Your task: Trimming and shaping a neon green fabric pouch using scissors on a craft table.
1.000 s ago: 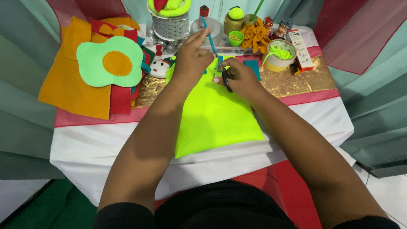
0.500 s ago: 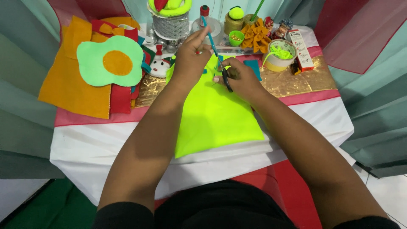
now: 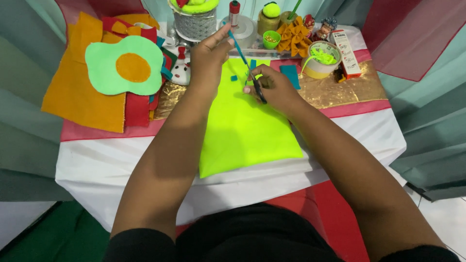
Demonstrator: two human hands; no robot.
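1. Nearest us, a neon yellow felt sheet (image 3: 245, 126) lies flat on the white table (image 3: 97, 165), its near edge hanging toward us.
2. Above it we hold a thin teal felt strip (image 3: 239, 48), slanted, with small teal scraps (image 3: 234, 77) on the sheet below.
3. To the left lie orange felt (image 3: 82, 102) and a green egg-shaped cutout (image 3: 124, 65); farther back stand a yellow tape roll (image 3: 321, 60) and a silver basket (image 3: 195, 24).
4. Our left hand (image 3: 208, 53) pinches the strip's top end; our right hand (image 3: 272, 87) grips black scissors (image 3: 258, 87), whose blades we cannot see clearly.
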